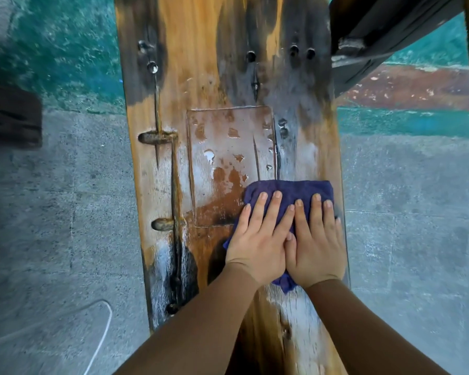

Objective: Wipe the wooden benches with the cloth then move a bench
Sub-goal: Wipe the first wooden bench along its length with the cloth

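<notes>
A long wooden bench (201, 77), orange-brown with dark stains, runs away from me down the middle of the view. Its top is wet, with droplets on a square inset patch (228, 147). A dark blue cloth (290, 189) lies flat on the bench's right side. My left hand (257, 239) and my right hand (316, 242) press down on the cloth side by side, fingers spread and pointing away from me. Most of the cloth is hidden under the palms; a corner sticks out near my wrists.
Grey concrete floor lies on both sides of the bench, with green and red painted areas farther off. A dark wooden structure (377, 36) stands at the upper right, close to the bench edge. A white cord (103, 334) lies on the floor at the lower left.
</notes>
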Available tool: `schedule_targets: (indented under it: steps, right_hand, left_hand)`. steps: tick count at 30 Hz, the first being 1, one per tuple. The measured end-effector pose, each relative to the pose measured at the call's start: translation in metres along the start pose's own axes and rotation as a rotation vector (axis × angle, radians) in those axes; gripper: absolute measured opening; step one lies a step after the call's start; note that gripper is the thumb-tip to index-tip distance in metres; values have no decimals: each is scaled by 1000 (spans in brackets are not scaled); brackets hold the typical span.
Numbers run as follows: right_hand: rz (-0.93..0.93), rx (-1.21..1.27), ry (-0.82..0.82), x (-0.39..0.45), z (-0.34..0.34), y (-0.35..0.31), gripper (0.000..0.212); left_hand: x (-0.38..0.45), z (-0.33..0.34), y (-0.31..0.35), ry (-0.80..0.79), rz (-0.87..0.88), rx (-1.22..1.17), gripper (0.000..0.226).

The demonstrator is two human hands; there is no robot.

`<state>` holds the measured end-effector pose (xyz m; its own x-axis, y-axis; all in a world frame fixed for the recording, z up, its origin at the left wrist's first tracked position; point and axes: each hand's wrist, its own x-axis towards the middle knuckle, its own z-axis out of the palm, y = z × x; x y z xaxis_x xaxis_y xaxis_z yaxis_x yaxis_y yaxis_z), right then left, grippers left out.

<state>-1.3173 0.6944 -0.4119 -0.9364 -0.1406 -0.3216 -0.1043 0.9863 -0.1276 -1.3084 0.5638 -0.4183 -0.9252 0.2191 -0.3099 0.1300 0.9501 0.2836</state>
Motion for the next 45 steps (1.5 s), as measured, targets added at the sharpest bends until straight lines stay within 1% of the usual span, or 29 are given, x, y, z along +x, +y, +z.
schedule_targets:
  steps: [14,18,21,24,26,29,31,33,37,40,45]
  right_hand:
    - [-4,41,-11,-1,-2,0,64]
    - [22,23,7,1,-4,-6,65]
    - [51,11,27,19,-6,-27,64]
    - [-9,-8,22,51,-10,-66,64]
    - [-76,3,2,71,-9,-103,64]
    - [-192,5,-17,94,-3,-155,63]
    - [-259,-13,-28,104,0,-178,63]
    - [-316,-32,-32,110,1,-189,63]
    - [-368,-13,-27,114,1,-186,63]
    - [-370,-4,-32,121,-6,-171,64]
    - [-265,5,-13,149,-28,-108,64]
  left_hand:
    - [-1,6,-2,37,12,-23,61]
    - [4,5,-13,55,79,6,63]
    - [19,-8,-37,68,97,34,62]
    - [28,-29,-78,72,28,58,62]
    - [25,-41,-115,83,-62,76,63]
    - [10,-51,-163,144,-195,64,59]
    - [2,-55,-183,178,-255,42,57]
    - [-1,-58,-193,189,-274,34,56]
    - [1,-59,-195,169,-278,70,59]
    - [15,-62,-183,164,-252,113,60]
    - [73,-69,-133,158,-180,59,60]
